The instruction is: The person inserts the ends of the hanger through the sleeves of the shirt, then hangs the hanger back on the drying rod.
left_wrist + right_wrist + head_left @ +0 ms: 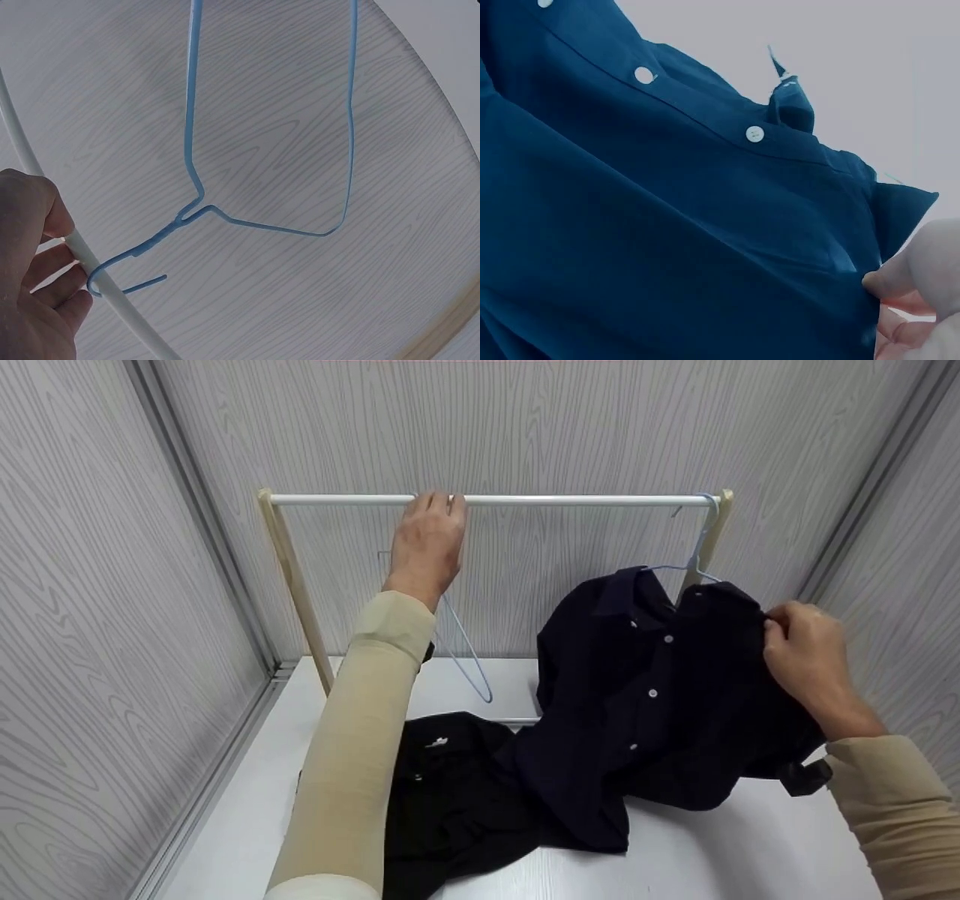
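Note:
My left hand (429, 544) is up at the white rail (562, 500), its fingers and thumb gripping it. Right beside its fingertips, the hook of a bare blue wire hanger (157, 238) goes over the rail. At the right, a dark navy button shirt (652, 693) hangs on a second blue hanger (696, 556), hooked at the rail's right end. With thumb and fingers my right hand (811, 649) pinches this shirt at its shoulder. In the right wrist view the thumb presses on the cloth (817, 232) near the collar.
A black garment (465, 802) with a small white logo lies on the white table (232, 825), overlapped by the navy shirt's lower part. The rack's wooden posts (296, 585) stand at both ends of the rail. Pale wood-patterned walls (525, 427) enclose the table.

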Available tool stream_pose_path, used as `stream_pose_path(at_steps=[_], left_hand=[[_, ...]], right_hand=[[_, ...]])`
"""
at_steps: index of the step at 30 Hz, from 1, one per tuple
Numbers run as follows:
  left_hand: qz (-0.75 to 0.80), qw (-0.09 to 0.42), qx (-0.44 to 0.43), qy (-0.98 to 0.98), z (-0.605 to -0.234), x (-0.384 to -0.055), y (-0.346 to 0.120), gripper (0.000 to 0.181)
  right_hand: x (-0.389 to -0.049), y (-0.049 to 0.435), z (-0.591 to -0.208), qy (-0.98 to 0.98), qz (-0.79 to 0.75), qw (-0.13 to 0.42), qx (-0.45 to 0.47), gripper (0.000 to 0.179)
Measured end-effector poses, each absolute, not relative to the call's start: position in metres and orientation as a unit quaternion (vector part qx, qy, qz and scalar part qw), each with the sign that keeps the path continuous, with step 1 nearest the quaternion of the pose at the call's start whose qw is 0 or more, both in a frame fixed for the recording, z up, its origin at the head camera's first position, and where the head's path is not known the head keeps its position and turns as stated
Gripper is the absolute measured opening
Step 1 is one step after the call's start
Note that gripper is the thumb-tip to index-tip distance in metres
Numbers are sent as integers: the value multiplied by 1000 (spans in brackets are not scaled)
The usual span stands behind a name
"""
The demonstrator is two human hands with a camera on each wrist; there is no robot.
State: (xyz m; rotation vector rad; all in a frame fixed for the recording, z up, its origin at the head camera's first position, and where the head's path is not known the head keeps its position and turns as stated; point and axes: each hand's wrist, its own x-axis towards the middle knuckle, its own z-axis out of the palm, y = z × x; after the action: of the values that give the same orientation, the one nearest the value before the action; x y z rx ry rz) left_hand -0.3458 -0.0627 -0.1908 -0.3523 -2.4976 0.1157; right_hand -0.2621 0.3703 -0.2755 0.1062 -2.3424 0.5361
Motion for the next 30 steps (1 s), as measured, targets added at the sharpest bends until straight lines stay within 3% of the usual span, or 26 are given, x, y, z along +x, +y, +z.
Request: stream_pose_path(at_steps=[7, 10, 21, 30], left_hand=[[29, 292, -133, -947, -195, -345, -68, 53], [19, 290, -129, -948, -196, -345, -69, 54], [-40, 309, -161, -936, -198, -334, -68, 57], [-100, 364, -210, -902, -206, -312, -77, 61]], right_hand=[[-257, 367, -277, -937, 212, 277, 25, 32], [-255, 364, -275, -936, 223, 271, 13, 35], [-246, 330, -270, -873, 265, 403, 73, 25], [-242, 303, -274, -825, 277, 466, 162, 20]])
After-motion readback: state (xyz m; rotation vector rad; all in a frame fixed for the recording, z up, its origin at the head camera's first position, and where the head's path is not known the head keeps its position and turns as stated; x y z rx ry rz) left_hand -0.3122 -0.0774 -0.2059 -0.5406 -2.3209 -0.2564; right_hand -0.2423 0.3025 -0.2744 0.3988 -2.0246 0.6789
